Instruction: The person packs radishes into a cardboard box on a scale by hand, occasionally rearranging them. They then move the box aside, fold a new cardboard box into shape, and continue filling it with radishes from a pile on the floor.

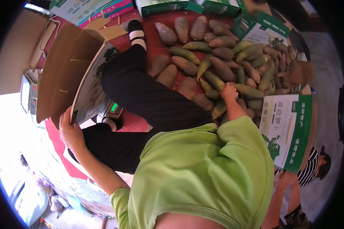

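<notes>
My left hand (71,131) is closed round the near edge of an open cardboard box (65,68), which is tilted beside my leg with its brown inside and printed side showing. My right hand (229,92) reaches into a pile of root vegetables, its fingers curled at the end of a green radish (214,81). Another green radish (249,91) lies just right of that hand. Brownish-red roots (222,69) lie around and beneath; my fingertips are partly hidden among them.
A digital scale (114,108) with a green display sits by my foot. More printed boxes (166,7) line the far side. At right, a person (290,183) in a striped top holds a green and white box (288,131). Loose roots (166,33) lie on the red surface (153,23).
</notes>
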`<move>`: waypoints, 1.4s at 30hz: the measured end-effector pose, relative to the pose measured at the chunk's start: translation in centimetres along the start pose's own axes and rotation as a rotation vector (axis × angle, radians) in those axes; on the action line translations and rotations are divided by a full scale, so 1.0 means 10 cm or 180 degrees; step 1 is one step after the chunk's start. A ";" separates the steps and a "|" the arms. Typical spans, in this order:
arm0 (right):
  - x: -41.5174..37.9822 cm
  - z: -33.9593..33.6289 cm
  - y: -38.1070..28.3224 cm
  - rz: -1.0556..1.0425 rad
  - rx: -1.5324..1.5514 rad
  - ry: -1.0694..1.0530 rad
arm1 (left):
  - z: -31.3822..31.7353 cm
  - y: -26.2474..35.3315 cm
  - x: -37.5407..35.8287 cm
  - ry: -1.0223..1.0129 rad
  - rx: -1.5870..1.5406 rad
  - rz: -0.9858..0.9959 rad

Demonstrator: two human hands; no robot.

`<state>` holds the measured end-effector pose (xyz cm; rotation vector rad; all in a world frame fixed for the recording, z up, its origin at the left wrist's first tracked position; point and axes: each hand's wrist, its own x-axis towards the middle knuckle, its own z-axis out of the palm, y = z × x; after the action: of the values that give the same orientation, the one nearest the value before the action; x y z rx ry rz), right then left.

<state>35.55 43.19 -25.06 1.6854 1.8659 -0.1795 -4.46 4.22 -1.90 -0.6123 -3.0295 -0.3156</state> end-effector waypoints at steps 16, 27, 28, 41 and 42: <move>0.25 0.27 0.03 -0.0492 0.0932 0.0359 | -0.05 0.01 -0.01 -0.0002 -0.0007 -0.0141; -0.19 -0.95 -0.45 -0.1662 -0.0692 0.1276 | -0.06 -0.05 -0.03 0.0111 0.0023 0.0020; -0.25 -1.06 -0.48 -0.1775 -0.0308 0.1442 | -0.06 -0.05 -0.02 0.0110 0.0028 0.0040; -1.31 -2.76 -1.76 -0.4435 0.2377 0.2149 | -0.04 -0.10 -0.03 0.0128 0.0021 0.0106; -1.44 -2.88 -1.90 -0.4627 0.2315 0.2037 | -0.05 -0.09 -0.03 0.0125 0.0006 0.0130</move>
<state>7.87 41.37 0.00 0.2850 3.4708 -1.0702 -4.56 3.18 -1.64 -0.6590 -2.9753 -0.3192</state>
